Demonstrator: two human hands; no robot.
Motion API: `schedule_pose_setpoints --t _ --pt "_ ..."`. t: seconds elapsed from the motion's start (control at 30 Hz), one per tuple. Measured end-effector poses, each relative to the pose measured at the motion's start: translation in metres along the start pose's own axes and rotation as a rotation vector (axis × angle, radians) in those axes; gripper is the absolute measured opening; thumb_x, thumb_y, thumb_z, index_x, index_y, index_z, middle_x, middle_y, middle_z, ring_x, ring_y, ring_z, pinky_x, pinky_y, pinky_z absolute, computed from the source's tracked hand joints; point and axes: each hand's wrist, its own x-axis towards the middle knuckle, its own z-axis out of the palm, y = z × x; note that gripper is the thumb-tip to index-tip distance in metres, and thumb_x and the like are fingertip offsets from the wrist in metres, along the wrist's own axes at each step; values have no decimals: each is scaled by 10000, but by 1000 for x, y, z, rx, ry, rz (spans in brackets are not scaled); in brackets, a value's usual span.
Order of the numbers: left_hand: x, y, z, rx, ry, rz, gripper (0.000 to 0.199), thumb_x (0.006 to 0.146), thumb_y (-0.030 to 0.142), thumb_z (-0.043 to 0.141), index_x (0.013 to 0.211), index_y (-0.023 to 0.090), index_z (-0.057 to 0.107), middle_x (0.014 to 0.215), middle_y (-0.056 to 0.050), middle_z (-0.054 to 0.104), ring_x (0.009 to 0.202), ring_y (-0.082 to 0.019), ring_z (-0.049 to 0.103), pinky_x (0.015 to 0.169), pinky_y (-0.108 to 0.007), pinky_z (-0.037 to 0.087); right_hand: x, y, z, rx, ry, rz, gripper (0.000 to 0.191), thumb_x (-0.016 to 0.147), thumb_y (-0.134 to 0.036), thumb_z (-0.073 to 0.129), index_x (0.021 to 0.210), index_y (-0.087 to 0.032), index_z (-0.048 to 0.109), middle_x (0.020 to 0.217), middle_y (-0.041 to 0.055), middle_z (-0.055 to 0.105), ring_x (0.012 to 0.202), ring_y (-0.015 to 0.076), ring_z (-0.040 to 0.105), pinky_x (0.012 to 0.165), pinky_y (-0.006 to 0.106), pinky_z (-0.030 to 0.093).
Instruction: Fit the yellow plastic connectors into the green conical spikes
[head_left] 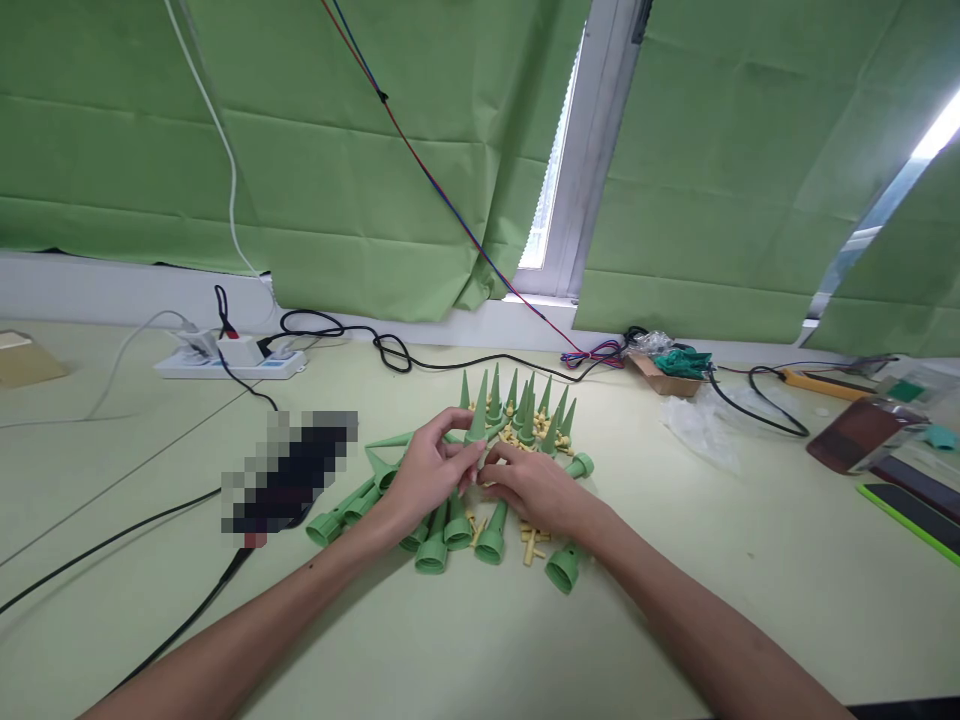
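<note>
Pointing upward between the thumb and fingers of my left hand (pixel 429 465) is a green plastic cone-shaped spike (pixel 478 420). Close against its lower end, my right hand (pixel 541 488) has its fingers pinched together; what they hold, if anything, is hidden. Behind the hands several matching green spikes (pixel 527 418) stand upright among small yellow T-shaped pieces (pixel 512 437). In front, more green spikes (pixel 431 553) lie on their sides with their round open ends toward me. A few yellow T-shaped pieces (pixel 532 545) lie between these.
A blurred-out dark object (pixel 300 475) with a black cable lies at left. Behind it sits a white power strip (pixel 232 362). To the right are a small cardboard box (pixel 664 375), clear plastic wrap (pixel 697 430), a bottle of brown liquid (pixel 862 435) and a green-edged phone (pixel 919 515).
</note>
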Motion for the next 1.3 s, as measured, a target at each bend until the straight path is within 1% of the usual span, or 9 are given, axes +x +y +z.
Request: schedule_pose_setpoints --t 0.3,0.37,0.47,0.53,0.6,0.9,1.07,1.2,1.3 --pt "0 -3 0 66 18 -1 342 826 400 648 1058 199 496 519 71 500 391 -93 441 383 -202 349 4 -5 2 -33 -61 38 79 942 -179 569 896 -171 633 979 41 596 712 129 550 606 252 349" --pt "0 -2 -1 110 32 0 330 829 400 643 1051 195 509 596 43 566 366 -75 429 367 -201 335 5 -6 2 -43 -68 42 116 955 -176 544 874 -167 626 975 43 592 701 125 538 604 253 345" --pt "-1 -2 -1 139 50 4 319 823 394 649 1038 192 526 826 -27 659 346 -39 417 356 -202 328 4 -7 3 -64 -86 45 141 972 -186 514 878 -166 618 969 46 588 676 122 522 597 259 341" --pt "-1 -2 -1 139 57 15 309 818 398 654 1016 192 537 984 -62 663 345 -24 425 348 -201 327 4 -7 3 -77 -100 56 134 977 -197 510 894 -164 610 966 51 584 672 126 523 594 263 344" --pt "0 -2 0 145 62 28 303 815 407 655 998 190 547 1062 -73 647 348 -18 433 341 -201 328 4 -7 3 -88 -107 63 127 981 -205 507 905 -160 599 973 58 578 690 134 536 599 266 354" --pt "0 -3 -2 237 130 15 362 808 417 657 1064 179 562 988 -59 654 427 -44 482 361 -187 349 6 -10 2 -108 -106 90 132 994 -203 463 903 -155 546 938 56 557 707 152 571 601 269 408" --pt "1 -3 -1 206 157 23 381 801 433 653 1069 190 536 1050 -64 617 432 -48 503 357 -192 363 5 -7 5 -44 -7 95 100 995 -180 441 942 -162 524 971 69 557 726 168 571 628 292 447" --pt "2 -3 -2 190 149 6 392 809 446 639 1086 205 502 943 -28 608 428 -54 501 382 -190 373 3 -4 5 26 71 109 105 1006 -182 398 962 -173 493 992 74 541 724 171 552 643 304 465" --pt "2 -4 -3 250 129 10 379 824 452 613 1093 214 492 869 -2 589 436 -60 491 416 -193 375 1 -3 2 78 116 129 120 1008 -162 360 956 -185 466 989 70 531 732 171 537 670 309 467"
